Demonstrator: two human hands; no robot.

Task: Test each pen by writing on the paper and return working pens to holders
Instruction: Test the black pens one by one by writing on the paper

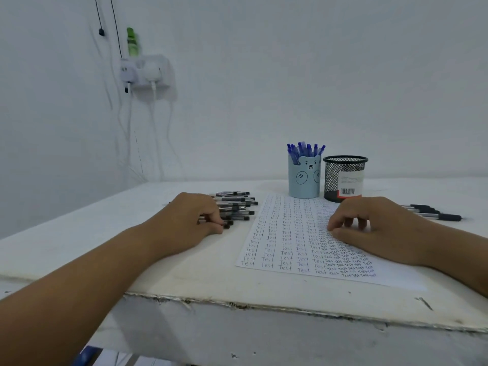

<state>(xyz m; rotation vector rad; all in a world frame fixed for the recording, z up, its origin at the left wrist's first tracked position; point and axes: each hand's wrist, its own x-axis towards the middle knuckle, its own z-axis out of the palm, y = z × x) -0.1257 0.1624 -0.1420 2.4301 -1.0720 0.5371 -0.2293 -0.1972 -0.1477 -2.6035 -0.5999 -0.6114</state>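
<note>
A person's two bare forearms reach forward over a white bench (184,276). The left hand (192,217), at about nine o'clock from the paper, lies knuckles up on a pile of black-capped pens (237,207), its fingers curled down and pinching the near pens of the pile. The right hand (369,223), at about three o'clock, rests on the right part of the sheet of paper (287,239), fingers loosely bent with the tips touching the page, holding nothing. The paper lies flat between the hands, covered in rows of the handwritten word "Test". At twelve o'clock from the paper, just beyond its far edge, stand two holders side by side: a light blue bear-faced holder (304,178) full of blue pens (305,150), and to its right a black mesh holder (344,178) with a barcode label. Behind the right hand lie a few dark pens (433,213) on the bench.
</note>
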